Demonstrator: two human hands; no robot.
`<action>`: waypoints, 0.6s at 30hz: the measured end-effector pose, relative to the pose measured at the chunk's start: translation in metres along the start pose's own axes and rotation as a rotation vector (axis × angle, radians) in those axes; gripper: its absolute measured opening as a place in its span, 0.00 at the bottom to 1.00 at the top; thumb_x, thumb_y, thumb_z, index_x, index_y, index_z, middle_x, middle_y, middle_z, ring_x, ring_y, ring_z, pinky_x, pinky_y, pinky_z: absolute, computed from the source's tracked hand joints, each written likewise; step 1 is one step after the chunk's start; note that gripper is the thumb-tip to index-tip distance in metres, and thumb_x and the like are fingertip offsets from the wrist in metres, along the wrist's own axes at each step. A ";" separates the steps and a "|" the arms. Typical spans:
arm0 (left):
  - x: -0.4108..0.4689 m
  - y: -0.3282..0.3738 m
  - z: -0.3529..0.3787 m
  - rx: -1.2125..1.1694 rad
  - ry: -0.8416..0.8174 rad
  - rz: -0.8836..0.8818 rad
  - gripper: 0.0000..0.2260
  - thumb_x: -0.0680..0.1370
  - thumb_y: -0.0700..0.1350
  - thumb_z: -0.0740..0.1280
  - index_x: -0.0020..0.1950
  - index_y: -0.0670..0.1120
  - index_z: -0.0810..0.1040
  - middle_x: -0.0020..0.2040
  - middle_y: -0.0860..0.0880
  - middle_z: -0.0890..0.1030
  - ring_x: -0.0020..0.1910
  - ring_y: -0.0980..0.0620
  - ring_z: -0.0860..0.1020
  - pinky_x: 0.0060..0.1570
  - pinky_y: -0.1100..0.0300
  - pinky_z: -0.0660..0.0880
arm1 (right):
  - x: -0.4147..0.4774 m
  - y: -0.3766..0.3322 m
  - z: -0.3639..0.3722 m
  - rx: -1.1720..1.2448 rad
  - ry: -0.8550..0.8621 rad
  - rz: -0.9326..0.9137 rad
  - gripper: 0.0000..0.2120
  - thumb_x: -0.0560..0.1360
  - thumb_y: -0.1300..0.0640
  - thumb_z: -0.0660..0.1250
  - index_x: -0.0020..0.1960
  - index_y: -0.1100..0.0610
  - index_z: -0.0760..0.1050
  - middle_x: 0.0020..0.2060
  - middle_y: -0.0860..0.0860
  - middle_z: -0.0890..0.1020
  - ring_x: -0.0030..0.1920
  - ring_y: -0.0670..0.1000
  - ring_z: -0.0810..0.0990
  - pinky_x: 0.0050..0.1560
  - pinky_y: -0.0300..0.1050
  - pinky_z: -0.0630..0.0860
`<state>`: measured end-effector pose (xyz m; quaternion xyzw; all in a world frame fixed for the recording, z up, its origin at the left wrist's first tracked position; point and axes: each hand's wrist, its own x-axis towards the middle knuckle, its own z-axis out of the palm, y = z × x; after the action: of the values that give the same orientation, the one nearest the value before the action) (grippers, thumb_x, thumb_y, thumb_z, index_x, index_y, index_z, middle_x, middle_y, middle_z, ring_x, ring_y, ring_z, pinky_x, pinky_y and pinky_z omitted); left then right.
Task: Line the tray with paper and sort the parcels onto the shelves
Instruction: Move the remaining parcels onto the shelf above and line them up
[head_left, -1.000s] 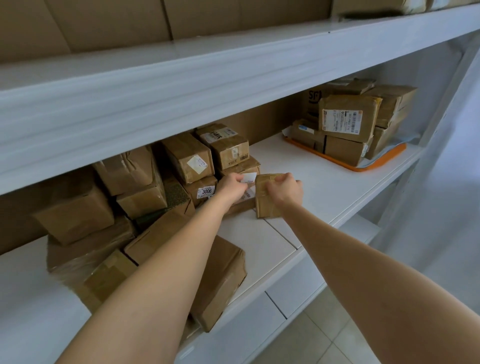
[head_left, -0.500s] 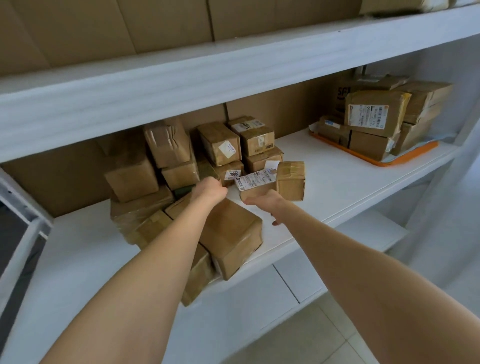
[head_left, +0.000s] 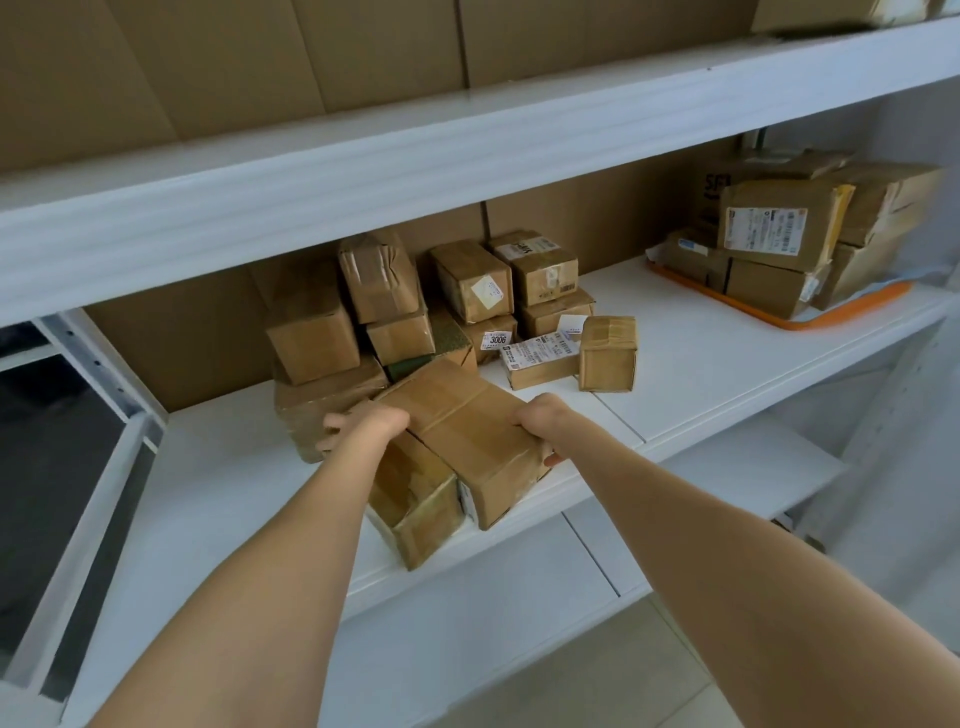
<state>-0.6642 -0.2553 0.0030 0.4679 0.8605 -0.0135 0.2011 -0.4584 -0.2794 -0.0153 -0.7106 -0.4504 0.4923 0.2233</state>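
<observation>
Small parcel (head_left: 607, 353) is down on the shelf (head_left: 727, 364) now. Left hand (head_left: 363, 423) and right hand (head_left: 540, 418) have jumped to the big box (head_left: 462, 421), fingers curled round its sides, so it's probably next.

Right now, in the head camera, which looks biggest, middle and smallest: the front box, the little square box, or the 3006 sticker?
1. the front box, though it is nearest the camera
2. the little square box
3. the 3006 sticker, clearly smallest

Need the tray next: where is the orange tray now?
In the head view, the orange tray sits far right on the shelf, loaded with parcels, beyond the right hand.
</observation>
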 end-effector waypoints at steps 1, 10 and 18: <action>-0.003 0.003 0.000 -0.012 0.001 0.012 0.26 0.78 0.56 0.59 0.72 0.45 0.63 0.71 0.41 0.63 0.69 0.39 0.61 0.67 0.53 0.59 | 0.000 0.000 -0.002 -0.010 0.014 -0.002 0.17 0.80 0.56 0.59 0.67 0.59 0.69 0.62 0.60 0.74 0.57 0.64 0.76 0.55 0.60 0.78; -0.030 0.064 0.022 -0.291 0.005 0.248 0.28 0.75 0.52 0.66 0.71 0.41 0.65 0.71 0.37 0.60 0.69 0.40 0.61 0.63 0.51 0.69 | -0.005 0.028 -0.056 0.063 0.205 0.090 0.17 0.80 0.58 0.56 0.67 0.63 0.69 0.52 0.60 0.74 0.44 0.60 0.75 0.49 0.57 0.80; -0.031 0.105 0.038 -0.493 -0.018 0.498 0.24 0.73 0.48 0.70 0.69 0.47 0.72 0.68 0.45 0.71 0.66 0.46 0.70 0.62 0.56 0.69 | -0.001 0.048 -0.082 0.093 0.371 0.084 0.10 0.79 0.58 0.53 0.55 0.61 0.69 0.50 0.59 0.74 0.52 0.59 0.77 0.57 0.53 0.78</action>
<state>-0.5514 -0.2289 -0.0035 0.6005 0.6956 0.2400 0.3130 -0.3643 -0.2935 -0.0176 -0.7962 -0.3483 0.3819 0.3145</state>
